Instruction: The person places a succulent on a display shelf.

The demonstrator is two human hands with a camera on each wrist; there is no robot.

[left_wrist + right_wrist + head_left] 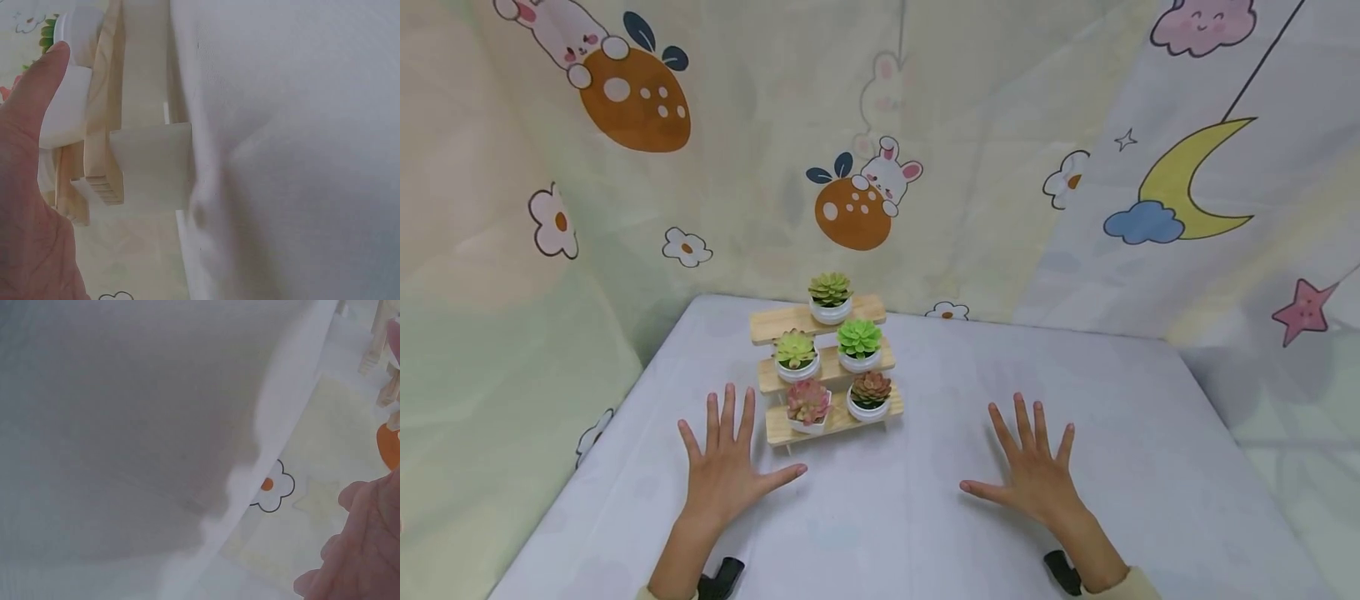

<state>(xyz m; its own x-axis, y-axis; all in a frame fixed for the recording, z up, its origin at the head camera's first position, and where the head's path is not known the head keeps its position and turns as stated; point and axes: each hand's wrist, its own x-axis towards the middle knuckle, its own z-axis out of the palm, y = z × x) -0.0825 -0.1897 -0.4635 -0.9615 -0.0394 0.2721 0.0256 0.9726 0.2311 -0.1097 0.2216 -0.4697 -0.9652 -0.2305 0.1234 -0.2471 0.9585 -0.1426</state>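
Note:
A three-tier wooden stand (771,325) holds several small potted succulents. On its top tier sits a green succulent (831,289); the middle tier carries a yellow-green one (794,348) and a bright green one (860,338). Below them are a pink succulent (808,402) and a reddish-brown one (871,390), all in white pots. My left hand (724,477), fingers spread, is just in front of the stand's left side and holds nothing. Farther right, my right hand (1039,482) is likewise spread with nothing in it. The left wrist view shows the stand's end (105,181) beyond my thumb.
A white cloth covers the table (917,517). Printed fabric walls (985,208) with rabbits, flowers and a moon rise behind and at both sides. Black devices (721,577) are at both wrists.

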